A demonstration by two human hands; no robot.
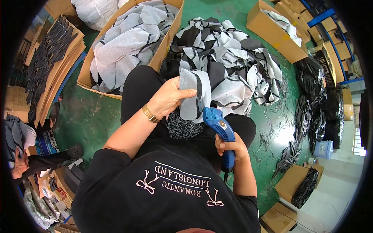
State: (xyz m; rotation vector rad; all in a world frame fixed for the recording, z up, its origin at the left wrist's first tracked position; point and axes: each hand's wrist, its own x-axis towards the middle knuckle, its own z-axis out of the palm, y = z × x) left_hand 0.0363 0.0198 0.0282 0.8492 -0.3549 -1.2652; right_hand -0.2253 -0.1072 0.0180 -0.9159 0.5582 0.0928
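Note:
My left hand [168, 95], with a gold-coloured watch [150, 113] on its wrist, pinches a curved grey fabric piece [188, 104] with a black band between thumb and fingers. My right hand [234, 146] is wrapped round the handle of a blue electric hand tool [217, 122], with a dark cord at its lower end. The tool's head meets the right edge of the fabric piece; its tip is too small to make out. Between my legs, below the piece, lies a heap of thin dark shreds [182, 126].
A large pile of grey and black fabric pieces [233, 87] lies ahead on the green floor. Left of it a cardboard box [171, 37] is full of similar pieces. Black plastic bags [311, 81] stand at right. Another person's hand [19, 165] shows at far left.

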